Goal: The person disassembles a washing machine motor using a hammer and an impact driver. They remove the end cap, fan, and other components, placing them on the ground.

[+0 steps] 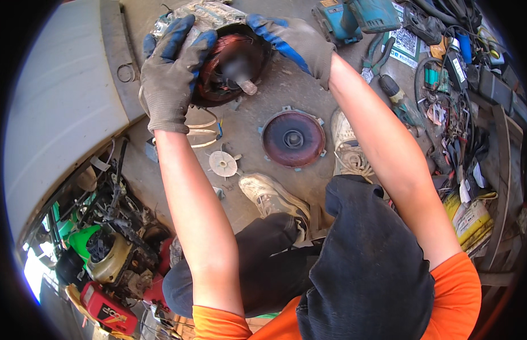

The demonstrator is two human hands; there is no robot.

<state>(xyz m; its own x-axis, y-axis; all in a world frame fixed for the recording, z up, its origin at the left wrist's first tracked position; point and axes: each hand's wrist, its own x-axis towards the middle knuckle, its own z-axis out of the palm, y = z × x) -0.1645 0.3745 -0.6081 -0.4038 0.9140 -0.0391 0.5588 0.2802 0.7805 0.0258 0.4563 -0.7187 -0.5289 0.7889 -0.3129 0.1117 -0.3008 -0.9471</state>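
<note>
An electric motor [222,50] with copper windings and a protruding shaft [249,86] is tilted so its open end faces me. My left hand [171,79], in a grey and blue work glove, is closed round the motor's left side. On the far right rim, my gloved right hand [302,46] grips with its fingers over the edge. A round, reddish-brown motor end cover [275,148] lies on the ground below it. Nearer my left forearm is a pale plastic fan wheel [222,164]. A looped white cable [202,126] hangs beneath the motor. The motor's far side is mostly hidden.
Teal power tools [338,22] and pliers [377,55] lie at the far right. A heap of cables and parts [445,107] lines the right side. My shoes [275,195] flank the floor parts. Machine parts [113,243] crowd the lower left, below a pale panel [65,107].
</note>
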